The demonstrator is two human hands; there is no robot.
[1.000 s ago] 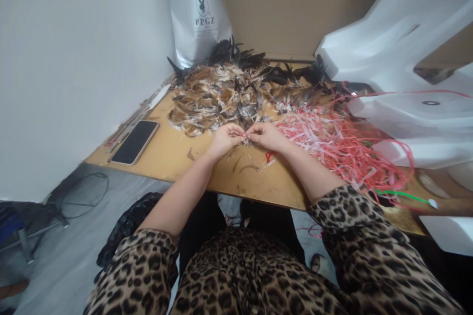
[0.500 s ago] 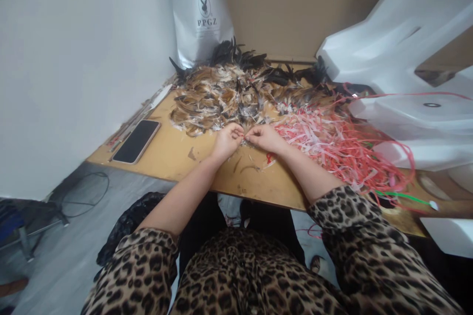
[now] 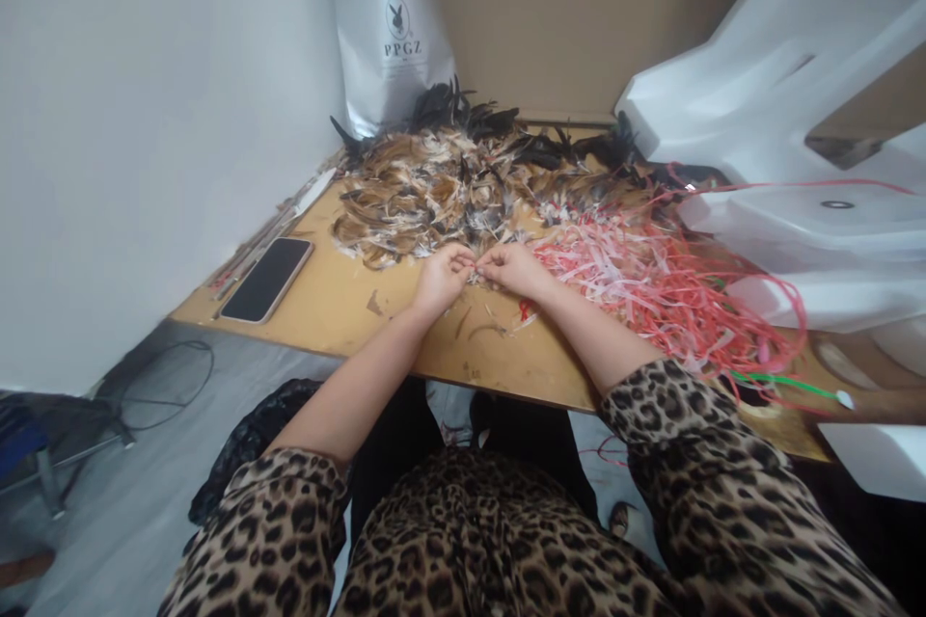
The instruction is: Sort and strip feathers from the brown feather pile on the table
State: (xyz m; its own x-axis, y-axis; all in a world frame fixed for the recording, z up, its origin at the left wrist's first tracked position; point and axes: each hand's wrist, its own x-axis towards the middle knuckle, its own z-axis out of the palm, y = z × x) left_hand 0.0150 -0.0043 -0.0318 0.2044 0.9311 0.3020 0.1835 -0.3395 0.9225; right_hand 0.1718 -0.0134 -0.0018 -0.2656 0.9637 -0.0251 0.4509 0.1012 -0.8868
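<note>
Hands and work have moved hardly at all since the earlier frame; the paired fingertips sit slightly farther left in the view, along with a small shift of the scene behind them. Left hand [image 3: 443,278] and right hand [image 3: 513,268] face each other, thumb and fingers of each drawn into a closed pinch upon a small piece [image 3: 475,277], apparently held by both. It lies between them, just above the near part of the table [image 3: 354,299], neither hand being clearly nearer; its kind and long axis are too small to make out.

Directly beyond the fingertips, away from the body, spreads a pile of brown, white and black feathers [image 3: 405,198], its longer dimension running left to right across the table. A tangle of pink and red ribbons [image 3: 629,280] lies on the right, nearer the right hand. Toward the body, between the forearms, rests a loose curved feather [image 3: 486,328]; a red scrap [image 3: 525,310] lies just beside the right wrist.

Writing: on the silver bag [image 3: 397,82] standing behind the pile, the letters PPGZ appear beneath a rabbit head in an oval; the smaller lines below are illegible. The phone [image 3: 267,280], at left, has a dark screen.
</note>
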